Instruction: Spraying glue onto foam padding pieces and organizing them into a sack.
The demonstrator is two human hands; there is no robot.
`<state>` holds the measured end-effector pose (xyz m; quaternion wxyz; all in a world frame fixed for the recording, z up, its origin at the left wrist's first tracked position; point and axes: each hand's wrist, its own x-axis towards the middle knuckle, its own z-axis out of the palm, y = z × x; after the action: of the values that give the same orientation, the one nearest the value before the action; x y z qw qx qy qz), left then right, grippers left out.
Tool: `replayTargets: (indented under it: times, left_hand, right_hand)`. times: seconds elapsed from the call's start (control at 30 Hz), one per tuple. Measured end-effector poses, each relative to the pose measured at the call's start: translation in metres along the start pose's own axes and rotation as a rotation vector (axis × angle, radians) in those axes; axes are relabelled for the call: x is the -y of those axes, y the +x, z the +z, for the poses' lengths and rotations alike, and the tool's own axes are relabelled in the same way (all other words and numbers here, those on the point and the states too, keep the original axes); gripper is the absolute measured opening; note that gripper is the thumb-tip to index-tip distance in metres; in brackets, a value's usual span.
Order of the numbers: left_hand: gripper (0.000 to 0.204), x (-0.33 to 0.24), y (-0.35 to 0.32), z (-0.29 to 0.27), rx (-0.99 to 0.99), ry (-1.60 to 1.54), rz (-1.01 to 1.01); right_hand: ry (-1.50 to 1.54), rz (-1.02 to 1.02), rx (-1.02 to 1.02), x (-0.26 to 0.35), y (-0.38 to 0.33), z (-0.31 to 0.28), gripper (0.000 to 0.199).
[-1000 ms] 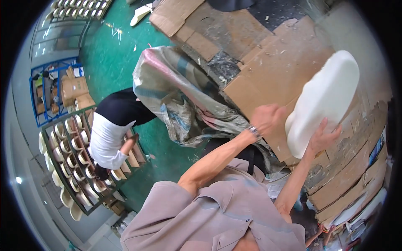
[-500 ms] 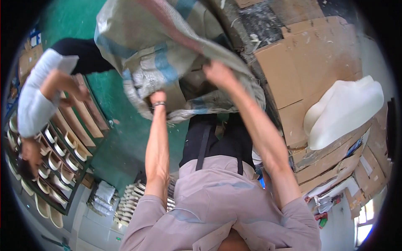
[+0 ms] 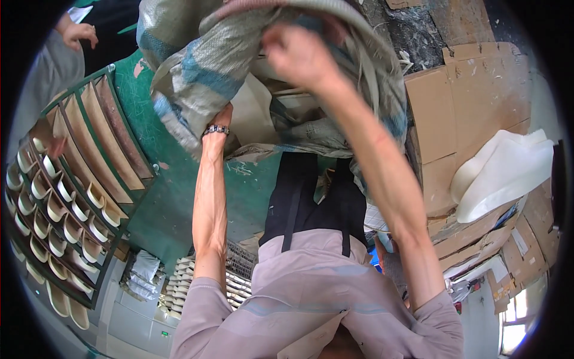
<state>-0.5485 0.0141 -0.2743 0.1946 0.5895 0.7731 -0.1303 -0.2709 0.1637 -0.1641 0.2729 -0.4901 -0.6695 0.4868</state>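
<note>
A large woven sack [image 3: 209, 66], grey-beige with blue and reddish bands, gapes in front of me. Flat pale beige pieces [image 3: 251, 107] show inside its mouth; what they are I cannot tell. At the sack's near left edge, my left hand [image 3: 222, 116], with a beaded bracelet at the wrist, is closed on bunched fabric, its fingertips mostly hidden. My right hand [image 3: 299, 57] is over the sack's opening, close to the raised far rim. Motion smears its fingers, and whether it holds fabric does not show.
A rack [image 3: 110, 72] at left carries rows of pale curved shoe-like pieces. Beside it is another person's hand [image 3: 78, 36]. Cardboard sheets [image 3: 439, 102] lie on the right, with a white sheet-like bundle [image 3: 502, 173] on them. Green floor [image 3: 173, 197] extends between rack and sack.
My right hand has moved up and to the left over the sack. The sack's mouth is wider, showing more of the pale pieces. The person at left has shifted toward the picture's edge.
</note>
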Motion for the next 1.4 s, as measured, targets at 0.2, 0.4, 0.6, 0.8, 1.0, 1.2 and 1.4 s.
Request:
replayTargets:
  times: [0.2,0.4,0.6,0.8,1.0,1.2,1.4]
  left_hand:
    - [0.056,0.056,0.014,0.006,-0.52,0.189,0.328]
    - [0.057,0.059,-0.018,-0.033,-0.253,0.174,0.284]
    - [0.06,0.022,-0.047,-0.104,-0.377,0.336,0.449]
    - [0.054,0.0,-0.111,-0.164,0.444,0.091,0.133]
    - [0.064,-0.033,-0.158,-0.204,0.348,0.241,0.326]
    - [0.044,-0.116,-0.201,-0.279,0.36,-0.3,0.966]
    - [0.05,-0.194,-0.301,-0.315,0.882,-0.278,1.6]
  right_hand:
    - [-0.008,0.707,0.43,-0.108,-0.11,0.173,0.065]
    - [0.142,0.767,0.189,-0.149,-0.134,0.242,0.059]
    - [0.086,0.586,0.025,-0.103,-0.116,0.194,0.041]
    - [-0.077,0.297,-0.063,-0.028,-0.068,0.048,0.038]
    - [-0.327,0.146,0.156,0.046,-0.067,-0.083,0.035]
    - [-0.141,0.314,-0.128,0.11,-0.12,-0.16,0.039]
    - [-0.099,0.278,-0.482,0.132,-0.121,-0.193,0.038]
